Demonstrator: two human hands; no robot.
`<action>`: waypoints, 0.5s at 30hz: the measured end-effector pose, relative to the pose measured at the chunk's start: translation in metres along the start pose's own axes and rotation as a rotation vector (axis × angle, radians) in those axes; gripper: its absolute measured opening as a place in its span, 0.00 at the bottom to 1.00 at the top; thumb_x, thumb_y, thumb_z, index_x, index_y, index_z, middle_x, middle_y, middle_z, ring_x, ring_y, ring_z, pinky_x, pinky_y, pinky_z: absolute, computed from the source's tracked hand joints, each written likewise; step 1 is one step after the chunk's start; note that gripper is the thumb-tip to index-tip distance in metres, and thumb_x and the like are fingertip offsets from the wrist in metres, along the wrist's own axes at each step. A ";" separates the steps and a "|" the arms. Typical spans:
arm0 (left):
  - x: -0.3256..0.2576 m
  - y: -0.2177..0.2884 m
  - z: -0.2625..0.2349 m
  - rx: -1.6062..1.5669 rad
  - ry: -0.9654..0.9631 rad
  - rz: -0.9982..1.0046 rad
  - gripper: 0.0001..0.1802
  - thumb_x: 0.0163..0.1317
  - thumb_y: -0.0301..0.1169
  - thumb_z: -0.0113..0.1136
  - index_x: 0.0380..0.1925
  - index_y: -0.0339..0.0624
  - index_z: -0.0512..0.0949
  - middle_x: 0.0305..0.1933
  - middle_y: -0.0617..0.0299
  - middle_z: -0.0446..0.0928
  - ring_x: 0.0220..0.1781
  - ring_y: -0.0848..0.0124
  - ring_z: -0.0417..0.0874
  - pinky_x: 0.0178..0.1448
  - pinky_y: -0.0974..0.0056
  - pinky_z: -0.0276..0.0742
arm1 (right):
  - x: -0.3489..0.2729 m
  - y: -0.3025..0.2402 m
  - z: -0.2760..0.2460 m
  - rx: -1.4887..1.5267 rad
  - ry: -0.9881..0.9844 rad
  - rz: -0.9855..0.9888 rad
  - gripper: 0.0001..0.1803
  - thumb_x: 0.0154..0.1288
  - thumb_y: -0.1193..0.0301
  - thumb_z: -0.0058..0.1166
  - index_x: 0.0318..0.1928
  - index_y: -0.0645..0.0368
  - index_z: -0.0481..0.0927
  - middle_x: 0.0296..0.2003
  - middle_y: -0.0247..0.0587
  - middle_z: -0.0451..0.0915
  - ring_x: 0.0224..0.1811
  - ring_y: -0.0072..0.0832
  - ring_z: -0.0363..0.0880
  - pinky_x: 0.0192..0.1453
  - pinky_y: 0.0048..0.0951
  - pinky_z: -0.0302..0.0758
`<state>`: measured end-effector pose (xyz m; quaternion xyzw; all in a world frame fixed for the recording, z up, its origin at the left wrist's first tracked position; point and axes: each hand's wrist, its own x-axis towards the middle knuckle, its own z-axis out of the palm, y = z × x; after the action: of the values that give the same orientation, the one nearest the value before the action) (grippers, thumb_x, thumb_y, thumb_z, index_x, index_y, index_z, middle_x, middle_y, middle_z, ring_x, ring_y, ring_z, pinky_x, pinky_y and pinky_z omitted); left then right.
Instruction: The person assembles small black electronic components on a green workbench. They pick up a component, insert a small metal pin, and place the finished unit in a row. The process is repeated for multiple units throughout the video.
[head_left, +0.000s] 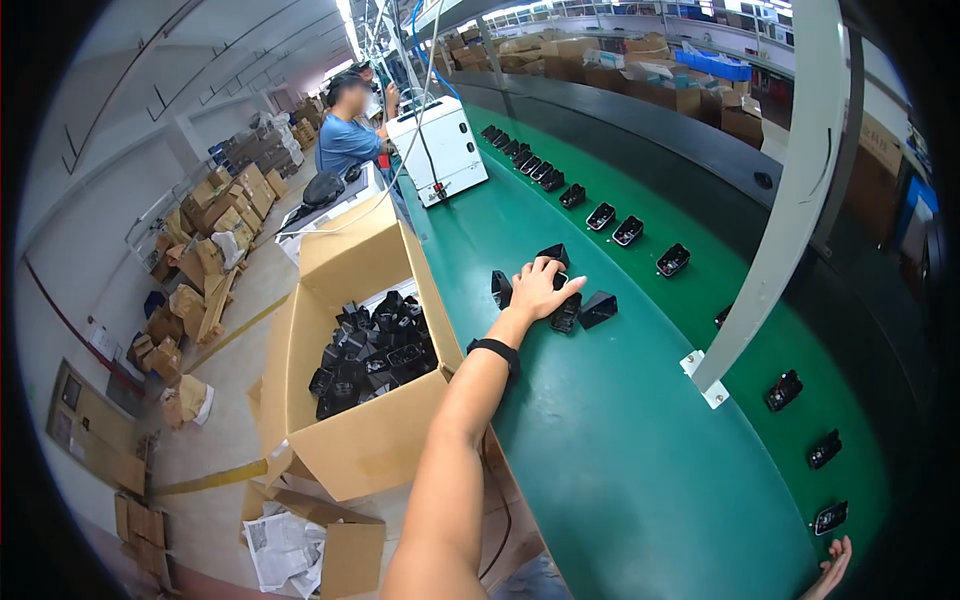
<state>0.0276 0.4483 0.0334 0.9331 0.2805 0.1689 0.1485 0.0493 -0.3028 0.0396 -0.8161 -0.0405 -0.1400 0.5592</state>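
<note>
My left hand, a black band on its wrist, reaches across the green bench. Its fingers are curled over a black plastic housing, partly hidden under the hand. More black housings lie close around it: one to the left, one beyond the fingertips, and an angled one to the right. At the lower right edge, part of my right hand shows, fingers extended and apart. It is just below a black housing on the bright green belt, with nothing seen in it.
An open cardboard box full of black housings stands left of the bench. Several housings line the belt. A grey metal post rises at its edge. A white machine and a person in blue are farther up the bench.
</note>
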 end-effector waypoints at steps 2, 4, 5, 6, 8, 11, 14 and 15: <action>-0.002 0.001 0.006 -0.047 0.019 0.046 0.38 0.61 0.68 0.50 0.54 0.47 0.78 0.64 0.53 0.70 0.67 0.48 0.67 0.70 0.44 0.61 | 0.001 0.001 -0.001 0.012 0.013 0.006 0.24 0.78 0.60 0.43 0.58 0.69 0.76 0.49 0.50 0.83 0.51 0.36 0.80 0.50 0.34 0.72; -0.012 -0.001 0.011 -0.058 0.053 0.102 0.38 0.61 0.68 0.49 0.53 0.48 0.79 0.63 0.54 0.70 0.66 0.49 0.68 0.70 0.44 0.59 | 0.001 0.002 0.001 0.018 0.016 0.018 0.23 0.78 0.60 0.43 0.57 0.69 0.77 0.48 0.50 0.83 0.50 0.35 0.80 0.49 0.33 0.73; -0.018 0.004 0.014 -0.083 0.020 0.110 0.36 0.62 0.67 0.49 0.52 0.47 0.80 0.62 0.54 0.70 0.67 0.49 0.67 0.70 0.46 0.60 | 0.001 0.001 0.000 -0.006 0.016 0.023 0.24 0.78 0.59 0.43 0.56 0.69 0.77 0.47 0.49 0.83 0.48 0.34 0.80 0.48 0.32 0.73; -0.019 0.006 0.013 -0.101 -0.052 0.105 0.37 0.64 0.66 0.48 0.55 0.46 0.78 0.64 0.51 0.69 0.68 0.48 0.66 0.71 0.47 0.60 | 0.000 0.002 -0.001 -0.030 0.016 0.029 0.24 0.78 0.59 0.42 0.55 0.69 0.78 0.47 0.49 0.83 0.47 0.34 0.80 0.47 0.32 0.73; -0.019 0.018 0.005 -0.160 -0.175 0.039 0.39 0.64 0.66 0.46 0.61 0.46 0.73 0.68 0.47 0.65 0.72 0.46 0.62 0.73 0.46 0.60 | 0.000 0.004 -0.004 -0.035 0.022 0.033 0.24 0.79 0.58 0.42 0.54 0.69 0.78 0.45 0.49 0.83 0.45 0.33 0.80 0.46 0.31 0.73; -0.018 0.051 -0.010 -0.200 -0.281 -0.116 0.48 0.61 0.72 0.44 0.70 0.50 0.63 0.74 0.44 0.58 0.76 0.41 0.53 0.74 0.38 0.53 | -0.002 0.009 -0.009 0.024 0.037 0.029 0.25 0.79 0.57 0.41 0.53 0.69 0.79 0.43 0.48 0.83 0.42 0.32 0.79 0.45 0.30 0.73; -0.023 0.083 -0.008 -0.084 -0.328 -0.184 0.61 0.49 0.82 0.45 0.76 0.55 0.52 0.79 0.42 0.48 0.79 0.34 0.42 0.71 0.22 0.44 | -0.003 0.013 -0.011 0.065 0.034 0.024 0.25 0.79 0.57 0.40 0.53 0.68 0.79 0.42 0.47 0.83 0.41 0.31 0.79 0.44 0.30 0.73; -0.028 0.092 0.002 0.034 -0.352 -0.162 0.59 0.49 0.80 0.49 0.74 0.57 0.56 0.77 0.43 0.52 0.78 0.34 0.43 0.69 0.21 0.47 | -0.003 0.013 -0.012 0.059 0.033 0.025 0.25 0.79 0.58 0.39 0.52 0.68 0.80 0.41 0.47 0.83 0.41 0.31 0.79 0.44 0.30 0.73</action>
<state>0.0495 0.3588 0.0595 0.9251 0.3272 -0.0140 0.1923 0.0471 -0.3189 0.0314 -0.7971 -0.0250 -0.1453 0.5855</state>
